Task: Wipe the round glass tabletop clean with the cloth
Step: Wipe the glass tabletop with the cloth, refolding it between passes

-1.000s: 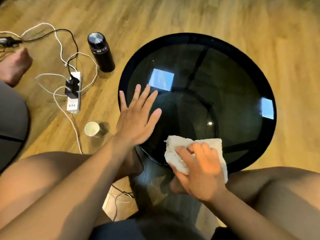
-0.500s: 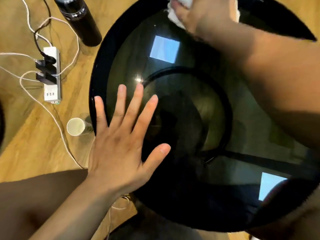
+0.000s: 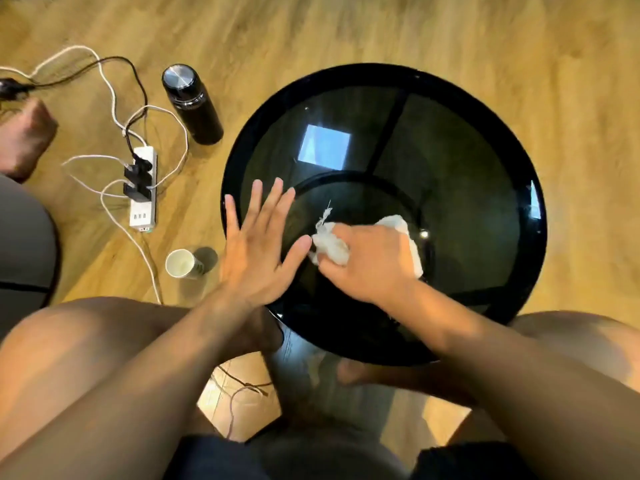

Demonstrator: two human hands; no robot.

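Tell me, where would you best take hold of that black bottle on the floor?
Around the middle of the black bottle's body, coming from the side. It stands upright, tall and round, so fingers can wrap it there; its metal cap looks flat and offers less to hold. The cables lie left of it.

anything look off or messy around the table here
Nothing is spilled or broken. The cloth under the right hand is fraying, with a loose thread trailing onto the glass. On the floor to the left, tangled cables sprawl around a power strip, close to an open cup and a bottle.
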